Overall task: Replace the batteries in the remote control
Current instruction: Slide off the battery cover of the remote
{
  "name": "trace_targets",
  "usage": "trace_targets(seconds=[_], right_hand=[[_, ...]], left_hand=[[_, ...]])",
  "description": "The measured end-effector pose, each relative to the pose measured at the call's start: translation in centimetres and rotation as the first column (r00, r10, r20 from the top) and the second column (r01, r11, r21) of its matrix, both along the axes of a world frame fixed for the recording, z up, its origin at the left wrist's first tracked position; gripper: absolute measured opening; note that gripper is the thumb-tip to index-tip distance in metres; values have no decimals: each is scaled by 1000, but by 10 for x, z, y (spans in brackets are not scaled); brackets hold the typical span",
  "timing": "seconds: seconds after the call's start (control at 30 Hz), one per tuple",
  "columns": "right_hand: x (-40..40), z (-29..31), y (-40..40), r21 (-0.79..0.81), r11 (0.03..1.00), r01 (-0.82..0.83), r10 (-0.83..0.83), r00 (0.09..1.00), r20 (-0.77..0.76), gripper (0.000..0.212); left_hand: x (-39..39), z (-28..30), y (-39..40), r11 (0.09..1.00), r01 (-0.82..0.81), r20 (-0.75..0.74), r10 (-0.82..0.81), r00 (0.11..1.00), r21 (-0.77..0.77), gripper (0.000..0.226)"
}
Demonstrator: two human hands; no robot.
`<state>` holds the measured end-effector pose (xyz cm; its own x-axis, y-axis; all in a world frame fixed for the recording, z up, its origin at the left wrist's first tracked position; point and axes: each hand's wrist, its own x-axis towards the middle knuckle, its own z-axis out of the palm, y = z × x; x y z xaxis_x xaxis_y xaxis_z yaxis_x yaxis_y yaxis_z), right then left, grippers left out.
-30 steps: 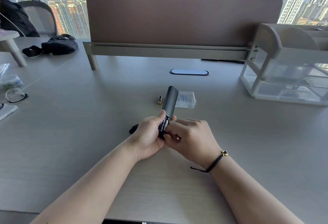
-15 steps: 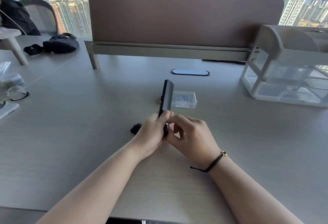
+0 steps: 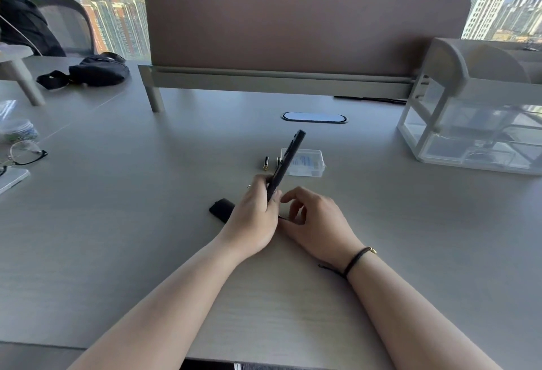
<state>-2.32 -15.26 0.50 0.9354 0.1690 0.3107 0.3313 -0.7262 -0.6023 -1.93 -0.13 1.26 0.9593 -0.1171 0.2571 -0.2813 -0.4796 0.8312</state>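
My left hand (image 3: 254, 214) grips the lower end of the black remote control (image 3: 286, 164), which tilts up and away, seen edge-on. My right hand (image 3: 315, 220) sits just right of it, fingers curled and a little apart, touching the remote's bottom end; I cannot tell whether it holds anything. The black battery cover (image 3: 222, 209) lies on the desk left of my left hand. Two loose batteries (image 3: 265, 163) lie beyond the hands, beside a small clear plastic box (image 3: 308, 162).
A clear drawer organiser (image 3: 475, 123) stands at the right. A desk divider (image 3: 305, 32) runs along the back, with a cable grommet (image 3: 313, 117) before it. Glasses (image 3: 23, 154) and a black bag (image 3: 98, 70) lie at the left.
The remote has turned from showing its open back to edge-on and tilted rightward. My right hand has drawn back from the battery bay and its fingers have loosened.
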Motion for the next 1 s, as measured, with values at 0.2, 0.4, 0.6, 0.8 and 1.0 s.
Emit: trace_targets(seconds=[0.2, 0.4, 0.6, 0.8, 1.0], right_hand=[[-1, -2, 4, -200, 979, 43, -33, 998, 54, 22], [-4, -1, 4, -225, 970, 93, -82, 995, 58, 26], [-5, 2, 5, -263, 957, 119, -105, 992, 65, 41], [-2, 3, 0, -124, 984, 127, -125, 992, 18, 30], [0, 4, -7, 285, 954, 96, -115, 992, 49, 13]], left_hand=[[5, -1, 1, 996, -58, -4, 58, 998, -61, 12], [10, -2, 6, 959, -99, 56, 118, 991, -267, 10], [8, 11, 2, 690, -41, -132, -79, 988, -723, 23], [5, 14, 2, 586, -115, -337, -285, 897, -802, 51], [3, 16, 4, 644, -65, -372, -355, 858, -763, 59]])
